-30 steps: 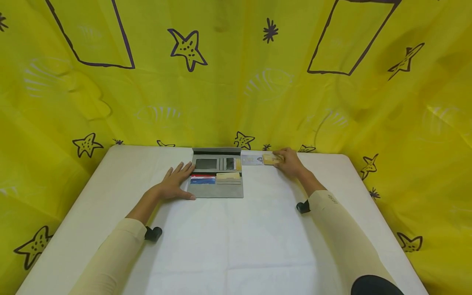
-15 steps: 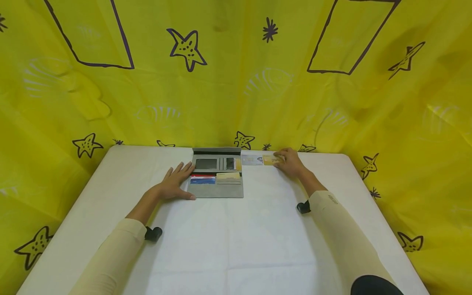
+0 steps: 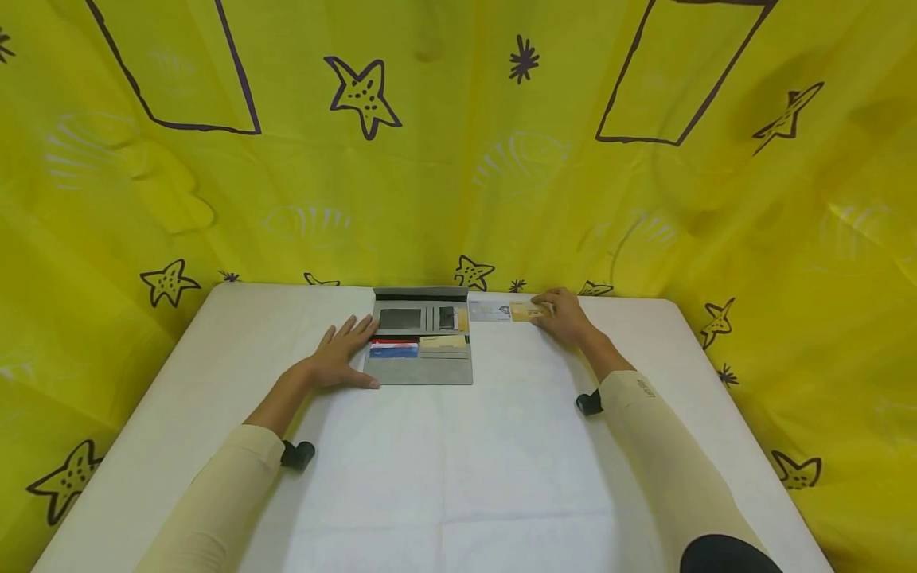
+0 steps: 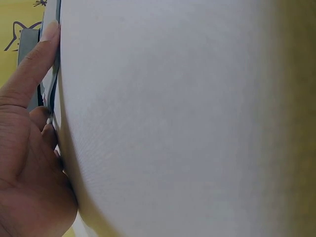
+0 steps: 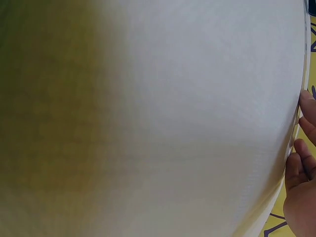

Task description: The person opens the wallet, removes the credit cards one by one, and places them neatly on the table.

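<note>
A grey wallet [image 3: 419, 371] lies unfolded at the far side of the table, with several cards in its slots, among them a blue card [image 3: 394, 351] and a cream card [image 3: 442, 341]. My left hand [image 3: 333, 358] rests at the wallet's left edge, fingers spread, fingertips and thumb on it. To the wallet's right a pale printed card [image 3: 490, 311] lies flat, and beside that a gold card [image 3: 523, 311]. My right hand [image 3: 566, 318] holds the gold card's right end between thumb and fingers, covering that end. In the right wrist view its fingertips [image 5: 305, 96] are low at the tabletop.
A white cloth covers the table [image 3: 444, 461]. Behind its far edge hangs a yellow curtain [image 3: 430, 183] with starfish drawings, close beyond the wallet and cards. Black wrist cameras [image 3: 298, 454] jut inward from both sleeves.
The gold card, slightly raised at its edge a second ago, now lies flat beside the pale card. My left hand and the wallet have stayed in place.
</note>
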Available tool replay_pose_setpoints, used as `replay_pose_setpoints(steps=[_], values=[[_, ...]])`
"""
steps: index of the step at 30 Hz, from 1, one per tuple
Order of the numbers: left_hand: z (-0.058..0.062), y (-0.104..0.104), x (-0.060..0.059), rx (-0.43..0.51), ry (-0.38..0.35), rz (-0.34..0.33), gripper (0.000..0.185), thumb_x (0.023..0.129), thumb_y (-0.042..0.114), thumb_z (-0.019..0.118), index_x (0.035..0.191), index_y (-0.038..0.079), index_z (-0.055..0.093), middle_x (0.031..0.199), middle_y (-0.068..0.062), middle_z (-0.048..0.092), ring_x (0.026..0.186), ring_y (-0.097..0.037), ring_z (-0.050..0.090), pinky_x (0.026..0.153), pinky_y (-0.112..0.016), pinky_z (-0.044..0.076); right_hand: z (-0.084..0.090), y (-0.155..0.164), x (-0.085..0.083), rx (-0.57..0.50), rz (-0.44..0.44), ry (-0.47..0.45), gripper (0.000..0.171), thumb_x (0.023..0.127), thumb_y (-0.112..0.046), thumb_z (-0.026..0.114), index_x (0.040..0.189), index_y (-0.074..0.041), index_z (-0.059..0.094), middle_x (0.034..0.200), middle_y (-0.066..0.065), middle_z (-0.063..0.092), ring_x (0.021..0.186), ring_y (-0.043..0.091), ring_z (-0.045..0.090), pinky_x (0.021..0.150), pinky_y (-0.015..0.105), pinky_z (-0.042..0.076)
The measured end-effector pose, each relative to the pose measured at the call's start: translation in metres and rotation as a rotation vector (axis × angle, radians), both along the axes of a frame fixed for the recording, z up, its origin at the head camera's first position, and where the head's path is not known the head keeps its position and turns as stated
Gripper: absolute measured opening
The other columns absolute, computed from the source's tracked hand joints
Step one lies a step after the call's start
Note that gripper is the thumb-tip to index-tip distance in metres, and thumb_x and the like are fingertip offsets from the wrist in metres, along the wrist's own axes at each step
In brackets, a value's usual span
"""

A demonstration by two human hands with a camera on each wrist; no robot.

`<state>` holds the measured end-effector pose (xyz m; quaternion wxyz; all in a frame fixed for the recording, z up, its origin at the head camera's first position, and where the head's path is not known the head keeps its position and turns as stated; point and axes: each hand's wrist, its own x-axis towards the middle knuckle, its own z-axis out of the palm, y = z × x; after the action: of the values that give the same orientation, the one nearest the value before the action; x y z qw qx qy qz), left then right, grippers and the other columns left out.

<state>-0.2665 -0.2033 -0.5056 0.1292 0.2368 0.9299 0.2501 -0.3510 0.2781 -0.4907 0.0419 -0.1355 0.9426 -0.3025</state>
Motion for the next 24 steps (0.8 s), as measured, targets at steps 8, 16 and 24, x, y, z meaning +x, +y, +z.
replay_pose_setpoints(steps=[8, 16, 24], values=[[0.0100, 0.0033, 0.0056, 0.021, -0.015, 0.018, 0.119, 0.082, 0.048, 0.087, 0.167, 0.002, 0.017, 0.174, -0.021, 0.007, 0.158, -0.046, -0.006, 0.122, -0.065, -0.011, -0.0018, -0.0012, -0.0005, 0.003, -0.007, -0.006, 0.048, 0.101, -0.015, 0.072, 0.143, 0.004, 0.060, 0.151, 0.033, 0.040, 0.138, 0.050, 0.039, 0.114, 0.062, 0.035], [0.0088, 0.0018, 0.0042, 0.024, -0.014, 0.011, 0.119, 0.082, 0.048, 0.087, 0.167, 0.003, 0.017, 0.174, -0.021, 0.007, 0.158, -0.046, -0.006, 0.122, -0.065, -0.011, -0.0020, -0.0012, -0.0009, 0.013, -0.016, -0.031, 0.049, 0.101, -0.017, 0.072, 0.145, 0.002, 0.059, 0.154, 0.032, 0.037, 0.138, 0.049, 0.040, 0.114, 0.061, 0.036], [0.0072, 0.0016, 0.0033, 0.028, 0.002, -0.005, 0.120, 0.082, 0.050, 0.086, 0.167, 0.001, 0.017, 0.174, -0.022, 0.007, 0.158, -0.047, -0.006, 0.122, -0.066, -0.011, -0.0007, -0.0081, 0.0024, -0.042, -0.060, 0.058, 0.052, 0.100, -0.022, 0.073, 0.144, 0.003, 0.059, 0.149, 0.030, 0.043, 0.140, 0.047, 0.037, 0.117, 0.061, 0.029]])
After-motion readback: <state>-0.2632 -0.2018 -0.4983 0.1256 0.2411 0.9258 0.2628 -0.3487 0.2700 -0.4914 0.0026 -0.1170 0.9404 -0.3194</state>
